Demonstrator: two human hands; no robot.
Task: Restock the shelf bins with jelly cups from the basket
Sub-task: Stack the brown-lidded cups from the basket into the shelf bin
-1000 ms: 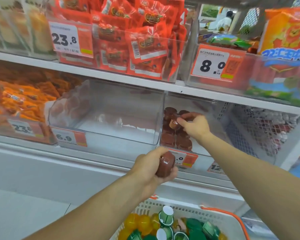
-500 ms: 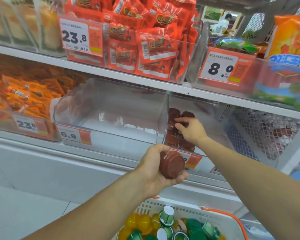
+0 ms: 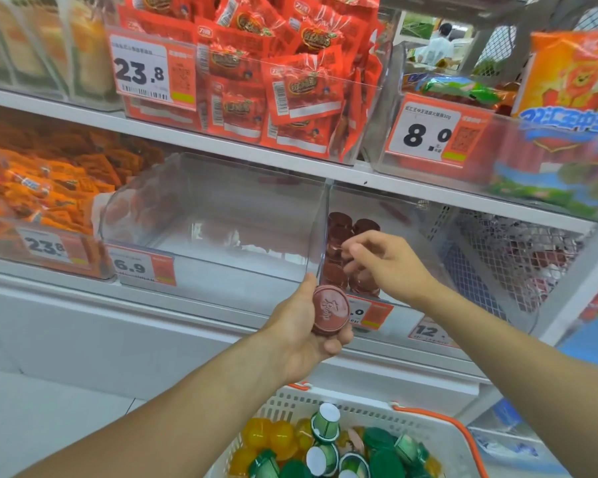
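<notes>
The left hand (image 3: 302,331) grips a brown jelly cup (image 3: 330,310) with its round embossed lid turned toward the camera, fingers curled beneath it and thumb up its left edge, just in front of the lower lip of the clear shelf bins. The right hand (image 3: 385,262) reaches into the narrow clear bin (image 3: 394,208), its fingers loosely bent and spread above the brown jelly cups (image 3: 339,246) stacked along that bin's left wall; whether a fingertip touches a cup cannot be told, and it holds nothing that can be seen. Left of this bin stands a wide clear bin (image 3: 214,215) bearing a price tag marked 6.9 (image 3: 142,267). Below, at the bottom edge, a white basket (image 3: 290,401) with orange handles holds yellow jelly cups (image 3: 273,436) and green jelly cups (image 3: 377,450), some lying on their sides. On the shelf above, red snack packets (image 3: 273,81) fill a bin tagged 23.8.
</notes>
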